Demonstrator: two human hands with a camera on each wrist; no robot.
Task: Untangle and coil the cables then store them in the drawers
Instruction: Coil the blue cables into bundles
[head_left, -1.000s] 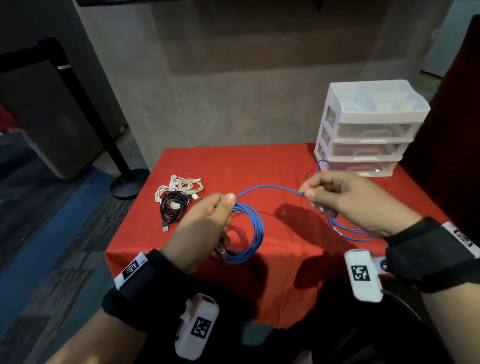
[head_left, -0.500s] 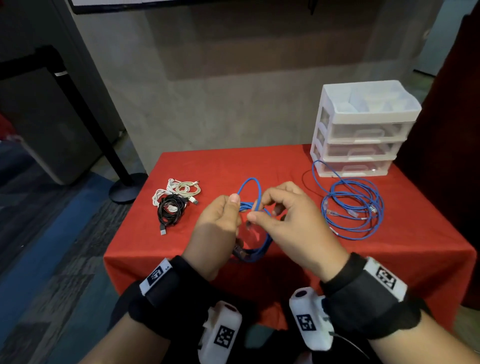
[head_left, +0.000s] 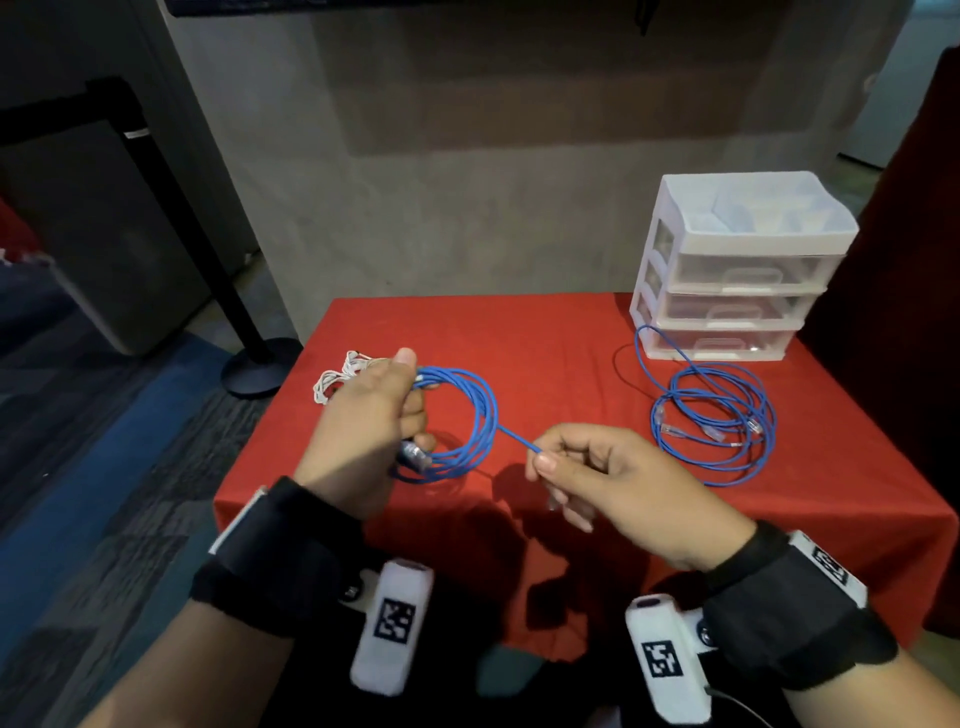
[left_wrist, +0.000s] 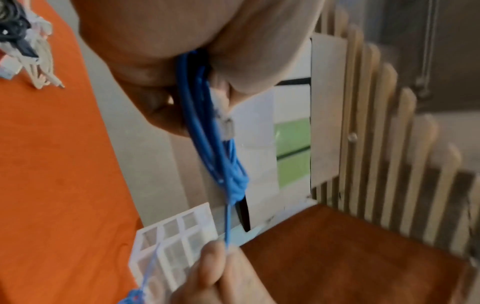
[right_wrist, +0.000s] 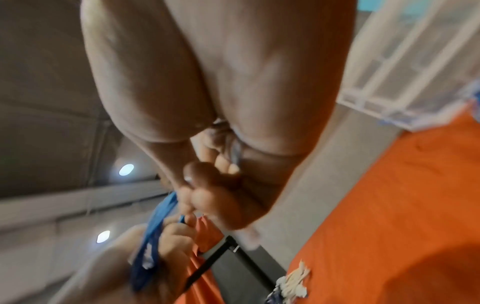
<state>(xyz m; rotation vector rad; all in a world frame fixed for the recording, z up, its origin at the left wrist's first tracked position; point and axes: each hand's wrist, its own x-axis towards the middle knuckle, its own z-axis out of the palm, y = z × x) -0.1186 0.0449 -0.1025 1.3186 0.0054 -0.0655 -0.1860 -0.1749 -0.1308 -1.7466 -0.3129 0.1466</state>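
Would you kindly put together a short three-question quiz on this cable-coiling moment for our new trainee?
1. True or false: the left hand holds the blue coil above the red tablecloth.
2. What does the right hand pinch?
A. a white cable
B. the blue coil's free tail
C. a drawer handle
3. Fill in: the second blue cable lies loose in front of the white ____ unit.

Key:
1. True.
2. B; the tail runs straight from the coil to its fingertips.
3. Drawer; all three drawers look closed.
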